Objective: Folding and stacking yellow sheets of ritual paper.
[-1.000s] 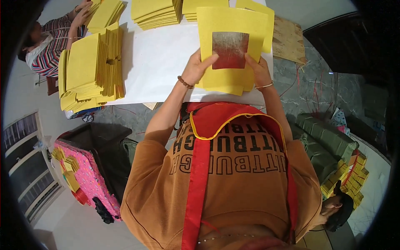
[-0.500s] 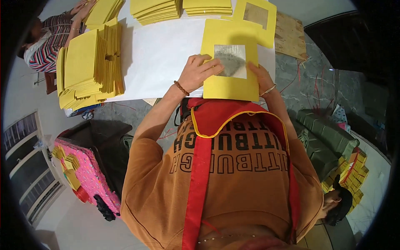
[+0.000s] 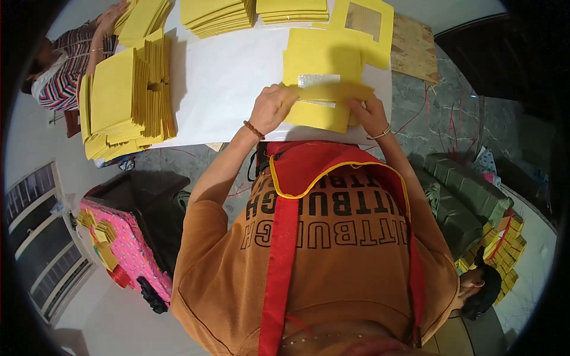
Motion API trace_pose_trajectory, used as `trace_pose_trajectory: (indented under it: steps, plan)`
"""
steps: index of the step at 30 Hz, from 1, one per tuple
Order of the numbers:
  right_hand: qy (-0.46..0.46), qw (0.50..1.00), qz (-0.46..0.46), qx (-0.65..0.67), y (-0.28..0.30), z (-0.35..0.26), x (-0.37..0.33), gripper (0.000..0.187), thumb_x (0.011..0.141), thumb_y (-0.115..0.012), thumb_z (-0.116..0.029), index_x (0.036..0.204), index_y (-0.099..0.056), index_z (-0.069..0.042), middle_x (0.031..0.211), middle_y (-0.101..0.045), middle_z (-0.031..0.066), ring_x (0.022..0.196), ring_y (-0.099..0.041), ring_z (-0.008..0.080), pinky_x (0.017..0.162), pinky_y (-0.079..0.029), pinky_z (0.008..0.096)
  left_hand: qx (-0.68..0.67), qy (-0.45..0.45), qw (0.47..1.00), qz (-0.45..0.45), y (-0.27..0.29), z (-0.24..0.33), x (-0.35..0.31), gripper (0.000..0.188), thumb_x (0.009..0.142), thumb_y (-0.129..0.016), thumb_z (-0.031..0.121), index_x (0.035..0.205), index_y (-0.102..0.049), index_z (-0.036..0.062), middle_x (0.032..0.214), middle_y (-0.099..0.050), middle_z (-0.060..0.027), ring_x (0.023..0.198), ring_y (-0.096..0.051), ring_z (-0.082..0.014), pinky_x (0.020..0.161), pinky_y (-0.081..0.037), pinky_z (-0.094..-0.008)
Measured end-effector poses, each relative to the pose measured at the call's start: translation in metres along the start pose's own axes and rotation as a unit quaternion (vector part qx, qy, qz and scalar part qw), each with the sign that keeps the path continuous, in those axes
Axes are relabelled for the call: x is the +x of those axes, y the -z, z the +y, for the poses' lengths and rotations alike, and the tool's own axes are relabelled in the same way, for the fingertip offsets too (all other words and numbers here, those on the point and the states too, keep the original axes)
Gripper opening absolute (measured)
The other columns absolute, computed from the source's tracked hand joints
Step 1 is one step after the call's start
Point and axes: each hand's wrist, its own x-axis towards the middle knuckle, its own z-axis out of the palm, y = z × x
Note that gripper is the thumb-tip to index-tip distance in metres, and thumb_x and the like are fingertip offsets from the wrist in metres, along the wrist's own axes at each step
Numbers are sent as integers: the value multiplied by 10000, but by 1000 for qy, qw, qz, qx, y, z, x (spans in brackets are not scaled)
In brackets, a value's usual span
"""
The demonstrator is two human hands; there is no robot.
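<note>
Pinching the left end of a raised yellow sheet (image 3: 335, 91), the left hand (image 3: 270, 111) has its grip closed, fingers curled in. The right hand (image 3: 371, 115) is clamped on the other end, so the sheet spans the two, seen almost edge-on at the near right of the white-covered counter (image 3: 228, 89). Just beneath it lie more yellow sheets (image 3: 320, 118), a silvery rectangular window (image 3: 314, 79) showing in part past the raised piece. Beyond these, at the counter's far right corner, rests a windowed yellow sheet (image 3: 385, 41) with a wooden board (image 3: 415, 53) beside it. Neat yellow stacks (image 3: 217, 13) line the far edge, and a taller pile (image 3: 113, 89) stands at the left end, near a co-worker in striped sleeves (image 3: 62, 92).
</note>
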Motion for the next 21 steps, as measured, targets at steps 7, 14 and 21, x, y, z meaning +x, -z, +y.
trace_pose_trajectory:
  steps: [7,14,21]
  plan:
    - [-31,978,131,160,-20,10,32,388,770,-622,-233,1091,-526,-38,758,-649,80,637,-603,166,585,-451,268,-249,212,941,84,-24,-11,23,330,817,-545,158,1112,-488,22,654,-586,-121,553,-557,-212,523,-430,-326]
    - [-142,982,117,51,-12,-19,34,651,716,-659,-217,1262,-322,-101,803,-655,96,707,-628,215,636,-466,313,-268,287,912,114,-17,1,29,549,748,-592,42,1240,-348,42,576,-501,-50,506,-485,-125,466,-399,-267]
    - [-170,978,115,27,-13,-20,39,558,712,-641,-224,1191,-374,-121,797,-651,97,702,-619,253,630,-459,344,76,158,977,123,-12,6,28,505,707,-656,117,1172,-458,94,916,-533,-120,883,-514,-257,709,-400,-354]
